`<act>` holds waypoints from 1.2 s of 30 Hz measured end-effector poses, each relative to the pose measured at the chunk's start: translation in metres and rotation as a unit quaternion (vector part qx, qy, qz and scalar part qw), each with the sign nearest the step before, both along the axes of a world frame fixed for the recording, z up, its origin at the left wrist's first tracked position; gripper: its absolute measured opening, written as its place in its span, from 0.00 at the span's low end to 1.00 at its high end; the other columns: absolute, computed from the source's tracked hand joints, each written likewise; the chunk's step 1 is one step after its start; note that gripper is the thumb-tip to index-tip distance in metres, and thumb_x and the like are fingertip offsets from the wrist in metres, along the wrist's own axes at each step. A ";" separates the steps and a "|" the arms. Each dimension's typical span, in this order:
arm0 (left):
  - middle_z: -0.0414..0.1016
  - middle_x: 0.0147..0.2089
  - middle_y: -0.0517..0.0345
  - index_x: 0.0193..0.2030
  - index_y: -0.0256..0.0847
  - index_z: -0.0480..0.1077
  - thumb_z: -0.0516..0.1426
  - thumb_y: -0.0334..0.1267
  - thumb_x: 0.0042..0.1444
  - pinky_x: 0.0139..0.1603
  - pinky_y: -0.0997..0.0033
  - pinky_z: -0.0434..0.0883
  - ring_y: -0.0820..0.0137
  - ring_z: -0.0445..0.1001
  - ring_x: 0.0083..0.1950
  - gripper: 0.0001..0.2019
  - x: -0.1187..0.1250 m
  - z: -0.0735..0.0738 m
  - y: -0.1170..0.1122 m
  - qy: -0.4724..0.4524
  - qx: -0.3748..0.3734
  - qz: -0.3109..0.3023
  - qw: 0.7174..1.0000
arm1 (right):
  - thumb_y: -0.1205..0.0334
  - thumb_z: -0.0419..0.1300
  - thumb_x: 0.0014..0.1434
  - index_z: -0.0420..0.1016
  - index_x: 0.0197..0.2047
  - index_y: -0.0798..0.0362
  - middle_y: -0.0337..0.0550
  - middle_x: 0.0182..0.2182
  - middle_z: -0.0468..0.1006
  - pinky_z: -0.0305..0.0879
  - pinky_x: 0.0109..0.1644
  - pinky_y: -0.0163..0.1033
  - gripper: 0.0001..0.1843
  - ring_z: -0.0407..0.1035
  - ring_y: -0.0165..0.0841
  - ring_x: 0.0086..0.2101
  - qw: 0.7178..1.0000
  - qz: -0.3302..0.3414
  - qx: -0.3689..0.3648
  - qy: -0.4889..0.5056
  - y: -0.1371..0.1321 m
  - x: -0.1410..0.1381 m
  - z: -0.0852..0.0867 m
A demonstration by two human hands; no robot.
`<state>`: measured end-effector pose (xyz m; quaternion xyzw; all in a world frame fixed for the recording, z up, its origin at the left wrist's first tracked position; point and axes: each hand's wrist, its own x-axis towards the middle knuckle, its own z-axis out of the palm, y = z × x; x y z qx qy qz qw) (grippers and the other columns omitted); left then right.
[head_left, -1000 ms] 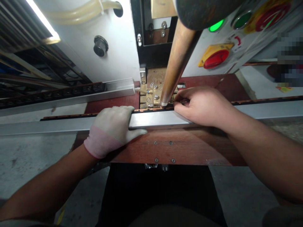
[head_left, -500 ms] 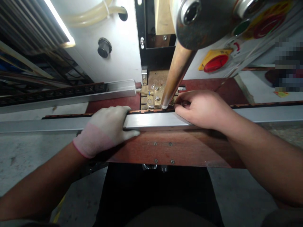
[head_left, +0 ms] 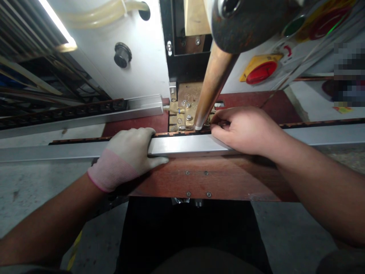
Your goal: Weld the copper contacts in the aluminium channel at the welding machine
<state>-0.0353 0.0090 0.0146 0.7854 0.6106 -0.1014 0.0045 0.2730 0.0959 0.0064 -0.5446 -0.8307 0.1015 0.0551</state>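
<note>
A long silver metal bar (head_left: pixel 188 145) runs from left to right across the reddish-brown work board (head_left: pixel 171 179). My left hand (head_left: pixel 127 152), in a white glove with a pink cuff, grips the bar with the thumb on its near side. Along the bar's far edge lies a dark and copper-coloured strip (head_left: pixel 76 141). A copper rod (head_left: pixel 213 85) slants down, its pale tip at this strip. My bare right hand (head_left: pixel 249 131) is just right of the tip, thumb and fingertips pinched together over the strip. What they hold is hidden.
Behind the bar sits a brass block (head_left: pixel 189 110) with screws and fittings. The white machine panel carries a black knob (head_left: pixel 122 55) and a red rotary switch (head_left: pixel 261 72) on yellow. A second metal channel (head_left: pixel 142 105) lies behind at left.
The camera view has shifted slightly. Both hands keep nearly the same place on the bar and strip, and the rod tip stays at the strip.
</note>
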 end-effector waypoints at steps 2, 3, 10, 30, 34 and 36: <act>0.90 0.52 0.42 0.57 0.43 0.79 0.69 0.66 0.69 0.48 0.47 0.74 0.40 0.89 0.52 0.27 0.001 0.000 -0.001 -0.003 0.001 0.000 1.000 | 0.52 0.62 0.70 0.90 0.45 0.43 0.46 0.32 0.84 0.55 0.39 0.49 0.14 0.71 0.44 0.33 1.000 0.002 0.001 -0.001 0.000 0.000 0.000; 0.90 0.52 0.42 0.56 0.43 0.79 0.69 0.66 0.69 0.48 0.47 0.74 0.40 0.89 0.52 0.27 0.001 0.000 -0.001 -0.004 0.002 0.000 1.000 | 0.53 0.62 0.70 0.89 0.45 0.43 0.46 0.31 0.83 0.54 0.39 0.49 0.13 0.70 0.44 0.32 1.000 0.003 0.000 -0.004 -0.001 -0.001 0.001; 0.90 0.52 0.44 0.55 0.44 0.79 0.69 0.66 0.69 0.49 0.47 0.74 0.42 0.89 0.51 0.26 0.001 0.000 -0.003 0.000 0.004 -0.001 1.000 | 0.52 0.62 0.72 0.86 0.42 0.43 0.45 0.28 0.78 0.51 0.39 0.49 0.12 0.66 0.43 0.31 1.000 0.003 0.004 -0.025 -0.004 -0.001 0.004; 0.90 0.56 0.35 0.60 0.40 0.81 0.66 0.69 0.72 0.54 0.44 0.78 0.40 0.88 0.53 0.32 0.027 -0.014 -0.021 -0.020 0.075 -0.025 0.997 | 0.50 0.58 0.73 0.70 0.30 0.42 0.45 0.25 0.74 0.49 0.37 0.50 0.18 0.68 0.43 0.31 0.999 0.036 0.038 -0.007 -0.021 -0.012 0.012; 0.90 0.55 0.34 0.60 0.39 0.82 0.65 0.69 0.73 0.53 0.43 0.78 0.39 0.88 0.53 0.32 0.027 -0.013 -0.022 -0.022 0.070 -0.027 0.997 | 0.54 0.60 0.73 0.66 0.29 0.43 0.45 0.26 0.74 0.48 0.39 0.49 0.19 0.69 0.43 0.32 1.000 0.020 0.019 -0.011 -0.022 -0.015 0.013; 0.90 0.55 0.35 0.60 0.39 0.82 0.64 0.69 0.73 0.53 0.43 0.78 0.38 0.88 0.52 0.32 0.027 -0.012 -0.020 -0.020 0.062 -0.025 0.998 | 0.55 0.61 0.72 0.66 0.28 0.43 0.47 0.27 0.77 0.50 0.39 0.50 0.18 0.72 0.46 0.33 0.999 0.016 0.023 -0.015 -0.022 -0.014 0.013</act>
